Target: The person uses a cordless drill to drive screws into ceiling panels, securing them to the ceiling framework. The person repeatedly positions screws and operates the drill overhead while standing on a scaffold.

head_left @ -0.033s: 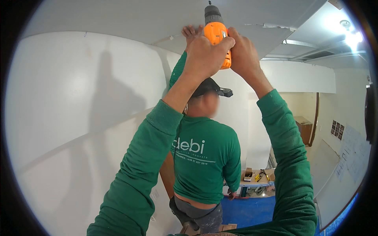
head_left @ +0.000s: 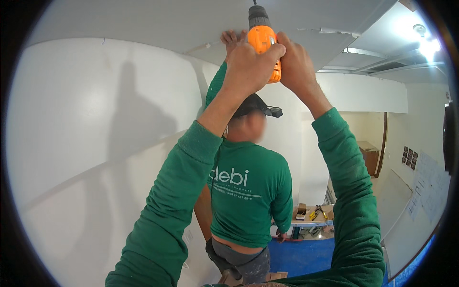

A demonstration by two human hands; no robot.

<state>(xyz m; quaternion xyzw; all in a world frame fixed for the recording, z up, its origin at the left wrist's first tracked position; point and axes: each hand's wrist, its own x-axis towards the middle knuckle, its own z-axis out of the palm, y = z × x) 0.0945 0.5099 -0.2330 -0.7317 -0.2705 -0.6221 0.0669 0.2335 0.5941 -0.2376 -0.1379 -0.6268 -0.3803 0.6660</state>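
Overhead, an orange and black power drill points upward, its dark chuck and bit against the grey-white ceiling panel. My left hand is closed around the drill from the left, thumb across its back. From the right, my right hand grips the drill too, its fingers largely hidden behind the body. Whether the bit tip has entered the panel is too small to tell. Just behind my left hand, a co-worker's raised hand lies flat against the same panel.
A co-worker in a green shirt and dark cap stands close in front of me. A white wall curves along the left. Lower right, a bench holds yellow-handled tools and a small box above blue floor covering. A bright lamp hangs upper right.
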